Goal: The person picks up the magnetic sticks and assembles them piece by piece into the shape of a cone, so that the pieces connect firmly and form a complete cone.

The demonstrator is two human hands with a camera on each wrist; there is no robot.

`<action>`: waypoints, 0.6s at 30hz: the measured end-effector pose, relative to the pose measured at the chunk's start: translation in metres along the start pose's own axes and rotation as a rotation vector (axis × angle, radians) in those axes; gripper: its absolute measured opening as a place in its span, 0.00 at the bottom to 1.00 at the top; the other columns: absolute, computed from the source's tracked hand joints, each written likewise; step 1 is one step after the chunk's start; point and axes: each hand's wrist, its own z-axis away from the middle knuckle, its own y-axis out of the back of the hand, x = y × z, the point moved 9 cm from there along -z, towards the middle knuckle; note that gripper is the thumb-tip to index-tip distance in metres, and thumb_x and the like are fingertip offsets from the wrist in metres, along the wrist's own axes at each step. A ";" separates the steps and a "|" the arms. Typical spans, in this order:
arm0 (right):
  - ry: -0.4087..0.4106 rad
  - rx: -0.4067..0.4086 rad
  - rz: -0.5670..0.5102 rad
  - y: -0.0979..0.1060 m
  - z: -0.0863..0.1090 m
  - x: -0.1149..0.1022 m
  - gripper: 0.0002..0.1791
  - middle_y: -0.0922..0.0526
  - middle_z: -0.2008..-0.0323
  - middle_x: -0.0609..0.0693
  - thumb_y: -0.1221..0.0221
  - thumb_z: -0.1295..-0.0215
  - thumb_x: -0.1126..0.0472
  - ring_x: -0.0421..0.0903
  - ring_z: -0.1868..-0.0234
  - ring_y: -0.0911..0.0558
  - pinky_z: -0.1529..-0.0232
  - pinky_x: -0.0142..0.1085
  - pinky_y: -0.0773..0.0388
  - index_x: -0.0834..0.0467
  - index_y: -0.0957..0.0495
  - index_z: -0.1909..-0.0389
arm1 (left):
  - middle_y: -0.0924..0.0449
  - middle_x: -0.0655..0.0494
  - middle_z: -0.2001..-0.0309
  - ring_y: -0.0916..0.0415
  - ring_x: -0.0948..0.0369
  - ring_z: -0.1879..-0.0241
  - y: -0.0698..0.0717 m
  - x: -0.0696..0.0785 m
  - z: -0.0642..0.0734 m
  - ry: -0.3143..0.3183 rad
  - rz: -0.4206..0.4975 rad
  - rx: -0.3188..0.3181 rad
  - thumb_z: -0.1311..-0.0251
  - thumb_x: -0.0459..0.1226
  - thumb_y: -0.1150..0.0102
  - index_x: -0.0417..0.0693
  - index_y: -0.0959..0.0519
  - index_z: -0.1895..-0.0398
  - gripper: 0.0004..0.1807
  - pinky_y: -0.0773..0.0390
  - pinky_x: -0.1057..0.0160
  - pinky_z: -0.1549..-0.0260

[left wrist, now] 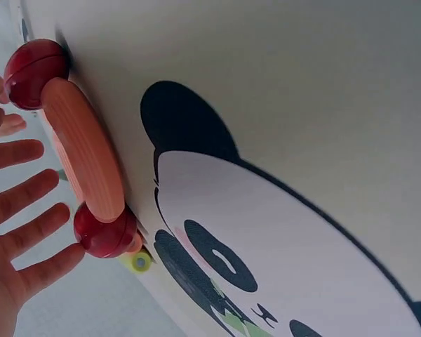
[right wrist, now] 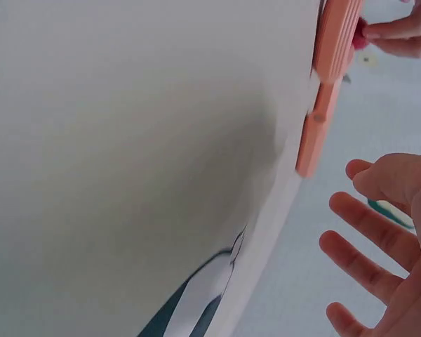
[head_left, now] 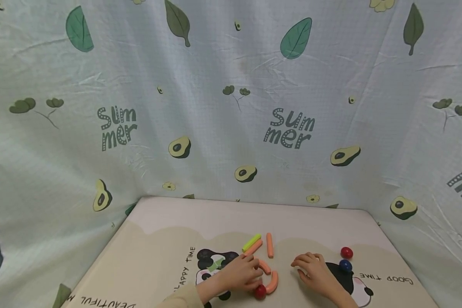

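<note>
My left hand (head_left: 240, 273) hovers over a half-ring of curved orange rods (head_left: 273, 282), its fingers extended around it. In the left wrist view a ribbed curved orange rod (left wrist: 88, 151) lies between a red ball (left wrist: 36, 74) and a second red ball (left wrist: 105, 232). The fingers (left wrist: 28, 196) are spread beside them, and a fingertip appears against the second ball. From the head, one red ball (head_left: 260, 292) shows at the near end of the half-ring. My right hand (head_left: 315, 274) stays apart to the right with loose fingers, holding nothing.
A yellow-green rod (head_left: 251, 242) and a straight orange rod (head_left: 270, 245) lie beyond the left hand. Another red ball (head_left: 346, 253) and a blue ball (head_left: 345, 265) sit right of the right hand. The table (head_left: 169, 214) has printed pandas; a patterned curtain (head_left: 215, 115) hangs behind.
</note>
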 end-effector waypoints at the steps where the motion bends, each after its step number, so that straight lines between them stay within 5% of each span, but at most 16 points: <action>1: -0.006 0.016 0.004 0.002 0.002 0.002 0.11 0.22 0.66 0.38 0.37 0.54 0.63 0.38 0.62 0.27 0.60 0.47 0.35 0.46 0.22 0.70 | 0.28 0.65 0.65 0.35 0.68 0.64 0.000 -0.001 0.000 0.005 -0.007 0.008 0.39 0.49 0.55 0.64 0.24 0.65 0.09 0.33 0.70 0.65; 9: -0.121 0.087 0.055 0.011 0.012 0.028 0.12 0.22 0.67 0.39 0.35 0.58 0.65 0.40 0.63 0.27 0.59 0.50 0.35 0.48 0.21 0.71 | 0.28 0.61 0.62 0.33 0.64 0.58 0.000 -0.005 -0.002 0.018 -0.092 0.110 0.41 0.48 0.52 0.63 0.23 0.68 0.07 0.30 0.68 0.64; 18: -0.135 0.201 0.115 0.025 0.021 0.051 0.14 0.22 0.67 0.45 0.34 0.61 0.67 0.45 0.64 0.26 0.65 0.49 0.36 0.51 0.21 0.70 | 0.26 0.60 0.55 0.34 0.62 0.51 -0.007 -0.008 -0.007 0.020 -0.105 0.067 0.42 0.47 0.50 0.62 0.23 0.64 0.07 0.29 0.68 0.65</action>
